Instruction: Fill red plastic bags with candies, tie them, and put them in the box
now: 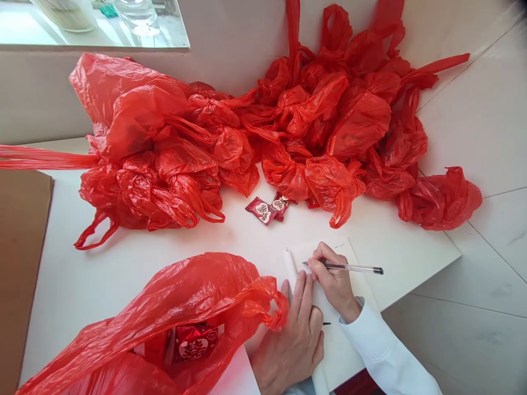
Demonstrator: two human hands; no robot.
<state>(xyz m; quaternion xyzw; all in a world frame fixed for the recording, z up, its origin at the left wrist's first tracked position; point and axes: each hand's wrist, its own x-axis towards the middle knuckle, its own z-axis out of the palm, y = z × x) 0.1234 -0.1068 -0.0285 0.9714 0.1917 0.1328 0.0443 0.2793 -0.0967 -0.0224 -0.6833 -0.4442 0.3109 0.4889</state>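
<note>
A clear gel pen [349, 267] with a dark end is pinched in my right hand [335, 280], its tip at the upper part of a white notebook page [346, 334]. Small dark marks show near the page's top edge. My left hand [294, 329] lies on the notebook by the rolled-back leaf [291, 269], two fingers stretched forward and the others bent. A thin dark tip [326, 323] sticks out beside the bent fingers; what it belongs to is hidden. Left of that hand, an open red plastic bag [197, 280] shows a shiny red packet [194, 343] inside.
Knotted red plastic bags [164, 159] are heaped along the back of the white table [239, 236], spreading right to one bag [444, 200] at the edge. Small dark-red packets [263, 211] lie before them. A brown cardboard piece [24, 263] is at left.
</note>
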